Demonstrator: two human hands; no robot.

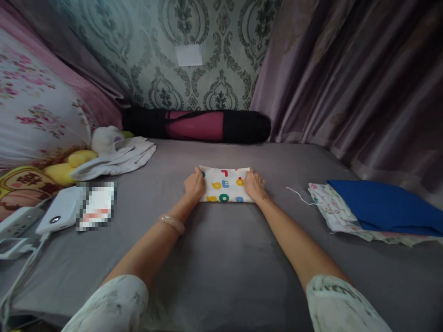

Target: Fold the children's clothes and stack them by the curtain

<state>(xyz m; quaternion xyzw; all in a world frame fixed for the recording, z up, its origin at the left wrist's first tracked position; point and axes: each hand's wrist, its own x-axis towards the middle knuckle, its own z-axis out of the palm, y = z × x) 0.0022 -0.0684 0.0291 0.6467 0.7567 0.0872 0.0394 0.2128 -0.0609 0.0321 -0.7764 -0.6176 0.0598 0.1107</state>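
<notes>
A small folded white cloth (224, 183) printed with coloured shapes lies on the grey bed sheet (221, 258) in the middle of the view. My left hand (194, 185) grips its left edge with curled fingers. My right hand (254, 184) grips its right edge the same way. Both arms reach straight forward; a pale bangle (172, 223) sits on my left wrist.
A blue folded cloth (387, 207) lies on a printed cloth (332, 207) at the right. A black and pink rolled bag (197, 124) lies against the wall. White cloth (117, 159), soft toys (69, 166), a power bank (58, 214) and a power strip (17, 221) sit left.
</notes>
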